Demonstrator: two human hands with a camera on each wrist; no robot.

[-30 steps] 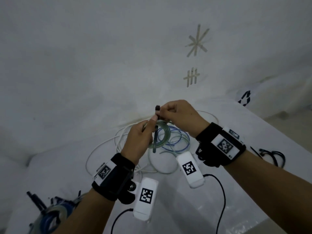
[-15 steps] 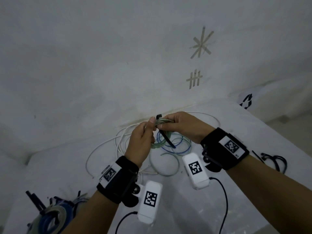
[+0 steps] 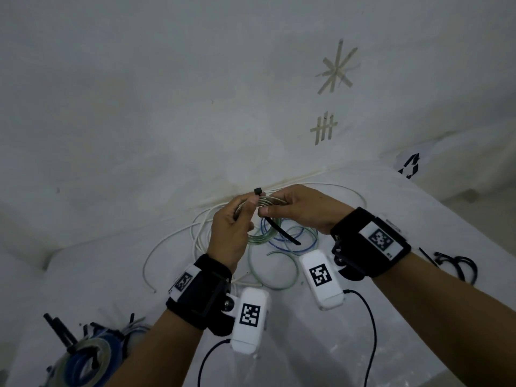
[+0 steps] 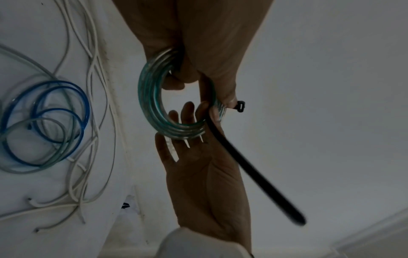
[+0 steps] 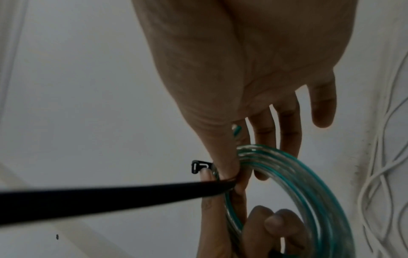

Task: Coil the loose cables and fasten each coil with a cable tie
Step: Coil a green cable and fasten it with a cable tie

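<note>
A coil of clear green cable (image 3: 258,238) hangs in the air between both hands over the white table (image 3: 405,213). My left hand (image 3: 245,213) grips the coil's top, and its thumb holds down the square head of a black cable tie (image 3: 257,190). My right hand (image 3: 269,203) pinches the tie's strap against the coil. The strap's free tail (image 3: 283,234) slants down to the right. In the left wrist view the coil (image 4: 152,111) sits under my left hand (image 4: 203,90), with the tie (image 4: 253,171) trailing off. The right wrist view shows my right hand (image 5: 243,172) on the strap (image 5: 110,197).
Loose blue cable (image 3: 291,243) and a loose green cable (image 3: 275,275) lie on the table under the hands. White cables (image 3: 173,241) lie to the left. Several tied coils (image 3: 89,356) sit at the near left. Spare black ties (image 3: 458,263) lie near the right edge.
The tie's tail has swung from hanging straight down to slanting down to the right. Both hands and the coil have dropped a little towards the table.
</note>
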